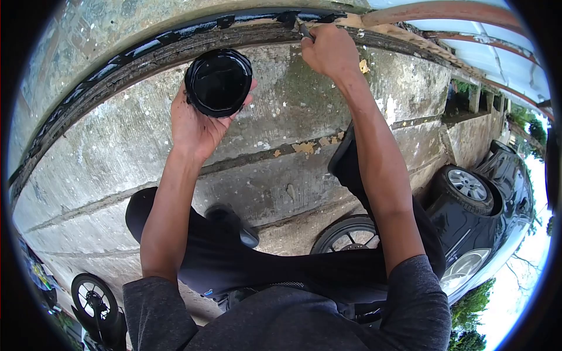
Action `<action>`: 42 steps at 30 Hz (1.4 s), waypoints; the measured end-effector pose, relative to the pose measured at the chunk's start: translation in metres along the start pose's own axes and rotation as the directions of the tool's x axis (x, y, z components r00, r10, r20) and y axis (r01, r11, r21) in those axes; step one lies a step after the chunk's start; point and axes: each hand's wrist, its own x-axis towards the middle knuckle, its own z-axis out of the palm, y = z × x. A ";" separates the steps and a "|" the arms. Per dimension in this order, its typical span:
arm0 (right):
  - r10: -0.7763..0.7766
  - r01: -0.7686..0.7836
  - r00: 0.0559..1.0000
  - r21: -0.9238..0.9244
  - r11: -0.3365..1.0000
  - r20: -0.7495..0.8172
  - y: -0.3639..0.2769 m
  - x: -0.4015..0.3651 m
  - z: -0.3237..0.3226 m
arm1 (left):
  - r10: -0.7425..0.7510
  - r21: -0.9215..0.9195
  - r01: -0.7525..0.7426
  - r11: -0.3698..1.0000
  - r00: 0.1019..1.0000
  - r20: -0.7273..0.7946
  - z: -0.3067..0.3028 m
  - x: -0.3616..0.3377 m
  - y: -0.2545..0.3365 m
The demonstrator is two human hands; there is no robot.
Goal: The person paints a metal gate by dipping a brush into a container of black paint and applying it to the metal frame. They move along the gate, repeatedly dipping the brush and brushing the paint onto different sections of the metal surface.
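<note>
A round can of glossy black paint (219, 82) rests in my left hand (199, 130), its opening facing me and my fingers wrapped around its side. My right hand (335, 51) is closed around the handle of a paintbrush (304, 30). Its dark bristle end touches the long rail (225, 22) at the top of the view. Wet black paint coats the rail to the left of the brush, while the stretch just right of it shows bare brown. A rough, dirty ledge (170, 55) runs along under the rail.
A stained concrete wall (281, 93) with peeling yellow patches lies below the rail. My legs in black trousers (252, 266) straddle a motorcycle, whose wheel (351, 237) shows. At right stands a dark car (503, 193); another spoked wheel (93, 298) is at lower left.
</note>
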 end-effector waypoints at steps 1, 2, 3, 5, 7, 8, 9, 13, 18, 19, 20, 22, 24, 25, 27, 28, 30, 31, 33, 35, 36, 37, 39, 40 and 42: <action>0.026 -0.026 1.000 -0.010 1.000 -0.011 0.000 -0.001 0.001 | -0.002 -0.006 0.002 1.000 1.000 0.004 0.000 0.000 -0.001; 0.050 -0.051 0.998 -0.018 0.999 -0.024 -0.002 -0.002 0.004 | -0.001 -0.010 0.001 1.000 1.000 0.010 -0.001 0.000 -0.001; 0.074 -0.074 0.997 -0.024 0.997 -0.039 -0.004 -0.002 0.007 | 0.002 -0.012 -0.001 1.000 1.000 0.015 -0.002 0.000 0.001; 0.051 -0.051 0.999 -0.017 0.999 -0.011 -0.003 0.000 0.009 | 0.005 -0.016 -0.005 1.000 1.000 0.017 -0.002 0.001 0.002; 0.051 -0.051 0.999 0.003 0.999 -0.012 0.002 0.001 0.013 | 0.003 -0.032 -0.002 0.999 1.000 0.018 -0.004 0.000 0.002; 0.062 -0.061 0.998 0.021 0.998 -0.028 0.005 0.002 0.016 | 0.001 -0.044 0.000 0.999 1.000 0.020 -0.005 0.000 0.002; 0.073 -0.071 0.996 0.039 0.997 -0.046 0.005 0.002 0.018 | 0.000 -0.055 0.001 0.998 1.000 0.024 -0.005 0.000 0.002; 0.064 -0.062 0.998 0.179 0.982 -0.009 0.007 -0.019 0.025 | -0.021 -0.096 0.025 0.995 0.999 0.033 -0.004 0.000 0.001; 0.341 -0.335 0.921 0.835 0.438 0.190 0.002 -0.042 0.039 | -0.012 -0.092 0.017 0.996 0.999 0.050 -0.006 0.003 0.002; 0.348 -0.337 0.912 0.882 0.329 0.218 -0.003 -0.042 0.040 | -0.016 -0.089 0.020 0.996 0.999 0.045 -0.006 0.003 0.001; 0.351 -0.333 0.904 0.917 0.217 0.245 -0.010 -0.040 0.041 | -0.019 -0.086 0.022 0.996 0.999 0.040 -0.006 0.003 0.000; 0.356 -0.320 0.890 0.946 0.044 0.284 -0.026 -0.033 0.046 | -0.014 -0.075 0.016 0.997 0.999 0.036 -0.006 0.003 0.002; 0.374 -0.311 0.873 0.948 -0.070 0.314 -0.038 -0.026 0.052 | -0.007 -0.064 0.009 0.998 0.999 0.036 -0.007 0.003 0.001; 0.386 -0.296 0.866 0.948 -0.119 0.318 -0.043 -0.028 0.052 | -0.010 -0.071 0.013 0.997 0.999 0.038 -0.006 0.002 0.000; 0.398 -0.257 0.858 0.942 -0.215 0.325 -0.052 -0.030 0.050 | -0.008 -0.081 0.011 0.997 0.999 0.042 -0.004 0.001 0.002; 0.407 -0.236 0.860 0.947 -0.218 0.307 -0.053 -0.028 0.052 | -0.002 -0.082 0.006 0.997 0.999 0.046 -0.005 0.001 0.004; 0.430 -0.197 0.859 0.955 -0.223 0.277 -0.054 -0.025 0.056 | 0.000 -0.088 0.004 0.996 0.999 0.051 -0.006 0.000 0.005; 0.418 -0.217 0.864 0.956 -0.196 0.282 -0.052 -0.023 0.055 | 0.002 -0.090 0.003 0.996 0.999 0.049 -0.006 -0.001 0.005; 0.390 -0.257 0.873 0.956 -0.141 0.292 -0.049 -0.021 0.052 | 0.008 -0.096 -0.004 0.995 0.999 0.044 -0.006 -0.003 0.006; 0.427 -0.258 0.855 0.956 -0.142 0.294 -0.052 -0.018 0.053 | 0.009 -0.093 -0.004 0.996 0.998 0.055 -0.005 -0.003 0.006; 0.445 -0.258 0.845 0.955 -0.144 0.295 -0.053 -0.017 0.053 | 0.009 -0.090 -0.004 0.996 0.998 0.060 -0.005 -0.003 0.006; 0.444 -0.250 0.847 0.956 -0.152 0.292 -0.054 -0.016 0.053 | 0.014 -0.093 -0.009 0.996 0.998 0.056 -0.004 -0.003 0.007; 0.440 -0.240 0.850 0.956 -0.167 0.290 -0.056 -0.016 0.054 | 0.022 -0.103 -0.018 0.995 0.999 0.044 -0.004 -0.004 0.006; 0.475 -0.230 0.832 0.957 -0.177 0.287 -0.056 -0.015 0.055 | 0.021 -0.104 -0.017 0.994 0.999 0.040 -0.004 -0.004 0.006; 0.543 -0.208 0.791 0.959 -0.194 0.281 -0.059 -0.011 0.058 | 0.017 -0.107 -0.013 0.994 0.999 0.033 -0.002 -0.005 0.008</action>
